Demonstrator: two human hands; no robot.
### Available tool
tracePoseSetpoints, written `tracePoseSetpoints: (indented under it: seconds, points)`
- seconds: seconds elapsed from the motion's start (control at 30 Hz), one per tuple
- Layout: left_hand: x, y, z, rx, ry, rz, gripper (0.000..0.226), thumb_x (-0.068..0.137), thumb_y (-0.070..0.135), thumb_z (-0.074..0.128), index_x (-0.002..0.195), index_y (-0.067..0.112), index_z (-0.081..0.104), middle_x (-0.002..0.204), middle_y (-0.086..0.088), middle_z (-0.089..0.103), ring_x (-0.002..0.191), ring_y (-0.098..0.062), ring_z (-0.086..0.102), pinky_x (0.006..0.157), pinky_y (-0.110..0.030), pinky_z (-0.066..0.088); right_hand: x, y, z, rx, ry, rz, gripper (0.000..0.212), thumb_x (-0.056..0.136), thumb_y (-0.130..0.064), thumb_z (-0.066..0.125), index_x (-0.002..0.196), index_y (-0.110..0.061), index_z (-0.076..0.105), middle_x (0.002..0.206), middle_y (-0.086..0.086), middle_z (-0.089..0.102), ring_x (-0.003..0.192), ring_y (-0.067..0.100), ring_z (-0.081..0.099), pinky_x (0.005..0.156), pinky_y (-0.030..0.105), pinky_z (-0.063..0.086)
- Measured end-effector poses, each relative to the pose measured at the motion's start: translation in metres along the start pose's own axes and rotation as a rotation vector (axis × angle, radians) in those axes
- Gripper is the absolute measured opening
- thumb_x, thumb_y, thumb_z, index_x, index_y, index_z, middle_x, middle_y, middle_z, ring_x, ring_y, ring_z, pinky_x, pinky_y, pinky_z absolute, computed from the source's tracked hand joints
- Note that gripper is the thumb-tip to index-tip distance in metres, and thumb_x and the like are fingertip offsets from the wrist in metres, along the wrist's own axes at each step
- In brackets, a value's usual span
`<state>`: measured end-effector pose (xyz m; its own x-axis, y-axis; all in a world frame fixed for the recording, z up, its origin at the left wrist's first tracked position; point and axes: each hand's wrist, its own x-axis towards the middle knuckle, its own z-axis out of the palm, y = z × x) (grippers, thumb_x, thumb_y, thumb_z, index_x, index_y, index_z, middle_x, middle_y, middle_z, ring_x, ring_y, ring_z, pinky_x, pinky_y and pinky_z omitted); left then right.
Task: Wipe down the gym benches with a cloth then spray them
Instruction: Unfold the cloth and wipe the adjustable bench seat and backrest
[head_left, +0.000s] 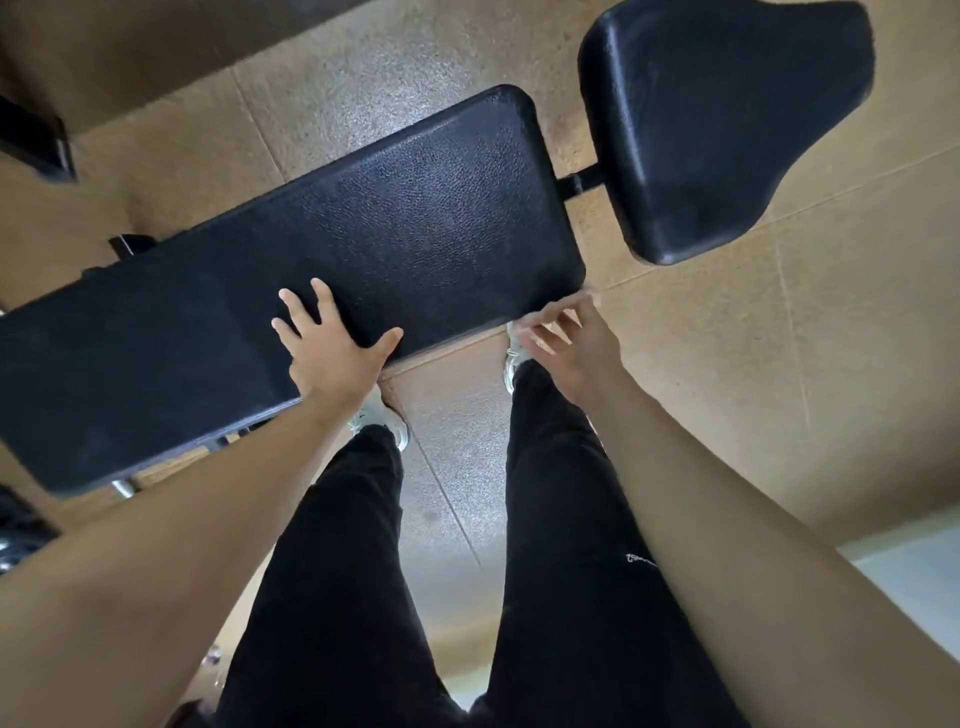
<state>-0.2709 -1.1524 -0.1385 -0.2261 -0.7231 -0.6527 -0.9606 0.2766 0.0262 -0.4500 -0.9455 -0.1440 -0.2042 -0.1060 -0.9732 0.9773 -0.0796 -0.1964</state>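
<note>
A long black padded bench back runs from the lower left to the upper middle, with a separate black seat pad beyond it at the upper right. My left hand lies flat with fingers spread on the near edge of the long pad. My right hand hovers just off the pad's near right corner, fingers loosely apart and blurred, holding nothing. No cloth or spray bottle is in view.
Tan rubber floor tiles surround the bench. My legs in black trousers and pale shoes stand close against the bench. A black metal frame piece sits at the upper left; dark equipment lies at the left edge.
</note>
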Motion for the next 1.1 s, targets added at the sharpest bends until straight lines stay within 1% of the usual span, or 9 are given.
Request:
tracePoseSetpoints:
  seconds: [0.3, 0.43, 0.57, 0.63, 0.73, 0.83, 0.9, 0.97, 1.1]
  points:
    - [-0.011, -0.053, -0.003, 0.075, -0.036, 0.273, 0.092, 0.089, 0.064, 0.065, 0.162, 0.029, 0.021, 0.173, 0.001, -0.001, 0.158, -0.031, -0.005, 0.094, -0.058, 0.051, -0.012, 0.084, 0.036, 0.189, -0.149, 0.125, 0.019, 0.095, -0.015, 0.055, 0.080, -0.011, 0.064, 0.133, 0.012, 0.055, 0.126, 0.041, 0.052, 0.090, 0.053, 0.056]
    - [-0.008, -0.086, -0.005, -0.003, -0.047, 0.432, 0.076, 0.092, 0.048, 0.069, 0.157, 0.027, 0.036, 0.172, 0.003, 0.011, 0.159, -0.025, -0.001, 0.095, -0.053, 0.052, -0.017, 0.121, 0.057, 0.159, -0.172, 0.125, 0.005, 0.083, -0.004, 0.058, 0.082, -0.009, 0.059, 0.121, 0.013, 0.058, 0.128, 0.042, 0.053, 0.091, 0.054, 0.056]
    - [-0.012, -0.121, -0.005, -0.139, -0.072, 0.531, 0.066, 0.097, 0.034, 0.067, 0.156, 0.022, 0.040, 0.163, 0.003, 0.036, 0.155, -0.019, 0.021, 0.118, -0.046, 0.038, -0.020, 0.157, 0.078, 0.154, -0.145, 0.120, 0.012, 0.081, 0.003, 0.058, 0.088, -0.006, 0.057, 0.121, 0.015, 0.058, 0.125, 0.042, 0.056, 0.094, 0.055, 0.055]
    - [-0.017, -0.145, -0.003, -0.185, -0.065, 0.530, 0.063, 0.097, 0.029, 0.068, 0.154, 0.018, 0.044, 0.159, 0.000, 0.043, 0.151, -0.023, 0.029, 0.120, -0.046, 0.035, -0.028, 0.175, 0.091, 0.120, -0.114, 0.118, 0.011, 0.085, 0.006, 0.055, 0.089, -0.003, 0.062, 0.124, 0.018, 0.060, 0.121, 0.039, 0.060, 0.096, 0.053, 0.055]
    - [-0.021, -0.190, 0.000, -0.191, -0.024, 0.464, 0.062, 0.094, 0.024, 0.070, 0.151, 0.017, 0.048, 0.158, -0.003, 0.043, 0.149, -0.026, 0.032, 0.119, -0.047, 0.036, -0.033, 0.202, 0.110, 0.074, -0.032, 0.088, 0.033, 0.091, 0.006, 0.052, 0.124, 0.002, 0.055, 0.110, 0.015, 0.063, 0.111, 0.034, 0.062, 0.103, 0.053, 0.050]
    - [-0.019, -0.232, 0.000, -0.144, 0.042, 0.343, 0.066, 0.091, 0.022, 0.071, 0.151, 0.015, 0.047, 0.163, -0.009, 0.033, 0.150, -0.033, 0.028, 0.119, -0.050, 0.036, -0.033, 0.225, 0.120, 0.008, -0.070, 0.123, 0.009, 0.089, 0.003, 0.059, 0.084, -0.004, 0.062, 0.113, 0.012, 0.064, 0.111, 0.032, 0.064, 0.102, 0.050, 0.052]
    - [-0.016, -0.256, -0.001, -0.105, 0.037, 0.224, 0.072, 0.091, 0.029, 0.070, 0.155, 0.019, 0.039, 0.168, -0.012, 0.020, 0.153, -0.037, 0.019, 0.120, -0.054, 0.033, -0.035, 0.235, 0.123, -0.057, -0.113, 0.137, 0.018, 0.075, 0.002, 0.072, 0.075, -0.008, 0.057, 0.116, 0.011, 0.064, 0.114, 0.031, 0.065, 0.101, 0.047, 0.053]
    - [-0.013, -0.274, -0.003, -0.084, 0.004, 0.114, 0.076, 0.093, 0.036, 0.067, 0.159, 0.025, 0.031, 0.170, -0.011, 0.011, 0.155, -0.037, 0.011, 0.121, -0.055, 0.029, -0.034, 0.243, 0.123, -0.011, -0.128, 0.182, 0.024, 0.068, 0.003, 0.075, 0.082, -0.008, 0.058, 0.126, 0.012, 0.062, 0.109, 0.031, 0.067, 0.095, 0.045, 0.056]
    - [-0.009, -0.298, -0.001, -0.035, -0.001, 0.164, 0.081, 0.090, 0.038, 0.065, 0.161, 0.031, 0.026, 0.171, -0.007, 0.008, 0.156, -0.034, 0.009, 0.121, -0.056, 0.027, -0.030, 0.254, 0.128, 0.121, -0.142, 0.251, 0.012, 0.094, -0.001, 0.061, 0.104, -0.007, 0.057, 0.126, 0.013, 0.059, 0.076, 0.028, 0.074, 0.074, 0.043, 0.060]
